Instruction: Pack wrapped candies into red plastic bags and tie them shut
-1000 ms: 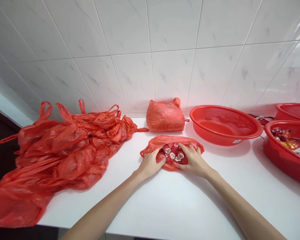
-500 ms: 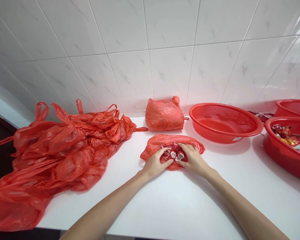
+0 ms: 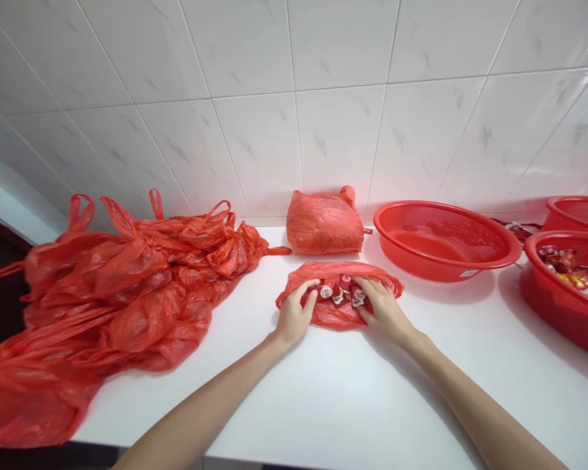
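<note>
A thin red plastic bag [image 3: 336,318] lies on the white table in front of me with its mouth spread wide. Small red wrapped packets with white labels, like candies [image 3: 338,295], show inside it. At the bag's left end is my left hand [image 3: 294,314], thumb and fingers apart, fingertips over the rim near the packets. From the right, my right hand [image 3: 385,310] reaches into the mouth, its fingers spread and touching the rightmost packet. Some of its fingertips are hidden among the packets and the plastic.
Many tied red bags [image 3: 142,281] are heaped at the left. A full red bag [image 3: 326,223] stands by the tiled wall [image 3: 343,137]. Right of it sits a red mesh basket [image 3: 421,258], and farther right another red basket [image 3: 558,307] holds colourful wrapped packets.
My left hand has drawn back left from the packets toward the bag's end, and more packets show between the hands. The packets have shifted. My right hand stays in the bag.
</note>
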Action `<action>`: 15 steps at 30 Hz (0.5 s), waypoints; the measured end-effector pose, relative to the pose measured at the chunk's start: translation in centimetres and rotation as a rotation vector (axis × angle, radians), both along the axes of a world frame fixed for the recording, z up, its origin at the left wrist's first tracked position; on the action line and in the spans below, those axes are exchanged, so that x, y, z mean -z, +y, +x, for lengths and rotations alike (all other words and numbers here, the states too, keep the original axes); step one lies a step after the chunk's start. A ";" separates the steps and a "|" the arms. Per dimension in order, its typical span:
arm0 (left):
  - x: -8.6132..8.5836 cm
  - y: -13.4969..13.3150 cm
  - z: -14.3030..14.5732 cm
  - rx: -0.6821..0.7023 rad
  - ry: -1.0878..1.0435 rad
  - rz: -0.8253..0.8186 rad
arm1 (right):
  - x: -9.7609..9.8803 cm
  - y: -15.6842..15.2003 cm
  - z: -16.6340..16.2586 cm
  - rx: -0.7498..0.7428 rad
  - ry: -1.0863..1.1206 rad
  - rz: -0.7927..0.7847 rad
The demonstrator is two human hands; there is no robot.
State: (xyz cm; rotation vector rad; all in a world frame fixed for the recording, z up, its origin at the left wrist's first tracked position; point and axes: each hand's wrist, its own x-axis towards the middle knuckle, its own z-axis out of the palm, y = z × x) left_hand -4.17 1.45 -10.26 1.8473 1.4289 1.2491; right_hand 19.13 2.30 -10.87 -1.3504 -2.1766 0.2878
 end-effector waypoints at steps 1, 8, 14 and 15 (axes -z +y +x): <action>0.0 0.0 0.0 -0.008 -0.007 -0.004 | 0.0 -0.1 -0.1 0.000 0.004 0.009; -0.1 0.1 -0.1 -0.049 -0.009 -0.071 | -0.3 -0.4 -0.4 0.005 0.014 0.013; 0.9 0.1 0.0 -0.010 0.065 -0.060 | -0.3 -0.3 -0.3 0.050 0.000 -0.015; 1.0 0.2 0.0 -0.004 0.090 -0.049 | -0.3 -0.3 -0.3 0.051 -0.002 -0.021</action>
